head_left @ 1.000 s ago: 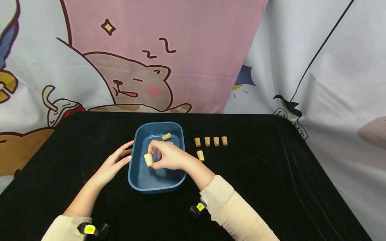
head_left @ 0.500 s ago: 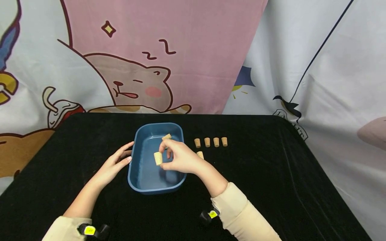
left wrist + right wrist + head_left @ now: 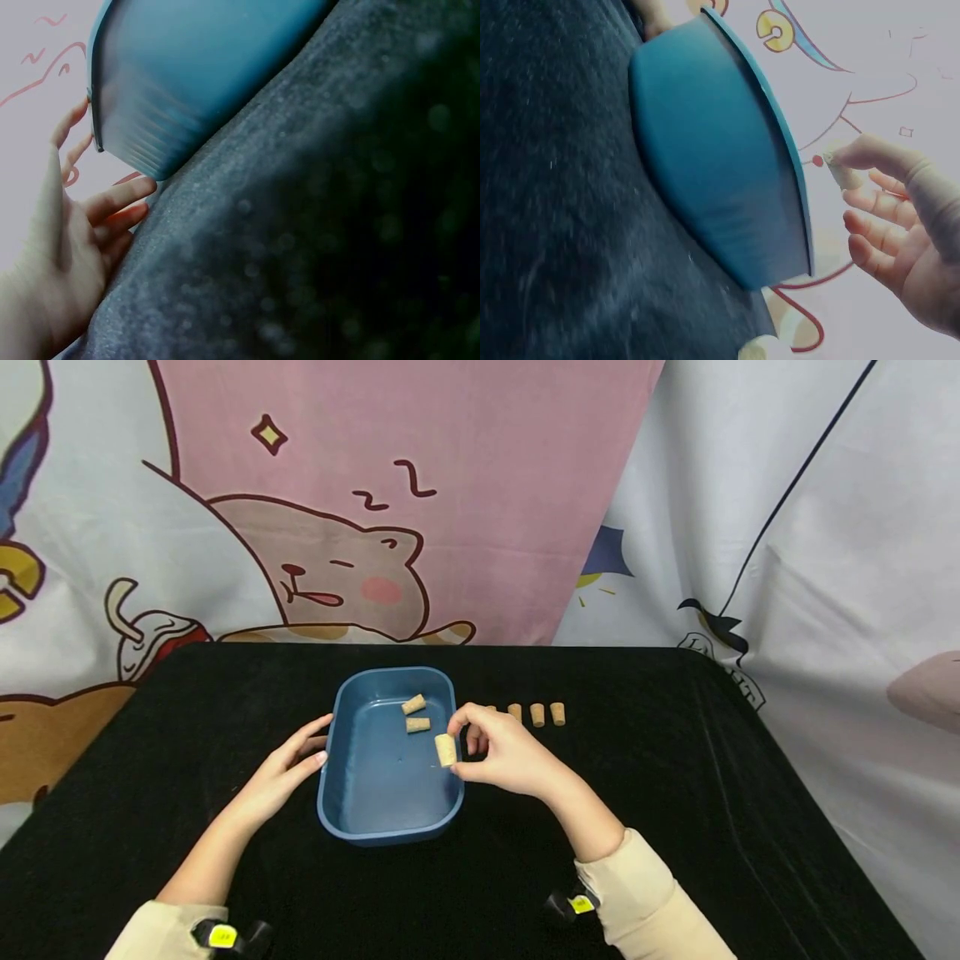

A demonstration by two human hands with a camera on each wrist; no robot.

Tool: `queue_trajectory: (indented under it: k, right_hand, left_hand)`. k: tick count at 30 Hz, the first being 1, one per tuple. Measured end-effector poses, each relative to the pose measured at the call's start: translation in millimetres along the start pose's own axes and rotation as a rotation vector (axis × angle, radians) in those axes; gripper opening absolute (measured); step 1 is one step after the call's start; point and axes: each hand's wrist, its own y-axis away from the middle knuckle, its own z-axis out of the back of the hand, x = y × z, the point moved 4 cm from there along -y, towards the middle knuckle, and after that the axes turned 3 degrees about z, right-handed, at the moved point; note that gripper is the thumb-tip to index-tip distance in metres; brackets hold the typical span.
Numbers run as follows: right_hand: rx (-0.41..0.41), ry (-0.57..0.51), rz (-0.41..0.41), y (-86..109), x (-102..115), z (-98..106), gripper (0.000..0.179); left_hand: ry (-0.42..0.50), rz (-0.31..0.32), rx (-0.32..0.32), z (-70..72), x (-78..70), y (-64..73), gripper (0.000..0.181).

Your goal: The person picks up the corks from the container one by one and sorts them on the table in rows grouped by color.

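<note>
A blue plastic bin (image 3: 372,789) stands on the black-covered table with two cork stoppers inside, one tilted (image 3: 413,703) and one lying flat (image 3: 417,725). At its left wall my left hand (image 3: 279,777) rests with fingers extended, fingertips touching the rim and side. My right hand (image 3: 513,758) pinches another cork (image 3: 446,750) between thumb and fingers, close by the bin's right rim. In the right wrist view this cork (image 3: 844,174) shows beyond the rim, with the other fingers loosely bent.
Right of the bin several corks (image 3: 537,715) stand in a row, the leftmost partly covered by my right hand. A cork (image 3: 763,349) shows at the bottom of the right wrist view. Behind the black table cloth (image 3: 712,827) hangs a printed curtain (image 3: 510,510).
My right hand has moved right with the pinched cork, from over the bin's middle to its right rim, uncovering a second cork inside. The left hand stays against the bin.
</note>
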Motion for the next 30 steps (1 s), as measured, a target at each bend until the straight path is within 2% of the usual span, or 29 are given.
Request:
queue_trajectory:
  k: [14, 22, 30]
  right_hand:
    - [-0.097, 0.080, -0.052, 26.9, -17, 40, 0.038]
    - [-0.096, 0.122, -0.163, 39.0, -42, 60, 0.036]
    - [-0.064, 0.095, -0.242, 43.7, -66, 61, 0.034]
  left_hand:
    - [-0.009, 0.001, -0.003, -0.4, -1.4, -0.1, 0.053]
    - [0.004, 0.000, 0.001, -0.4, -1.5, 0.6, 0.054]
    - [-0.007, -0.001, 0.001, -1.1, -1.8, 0.5, 0.054]
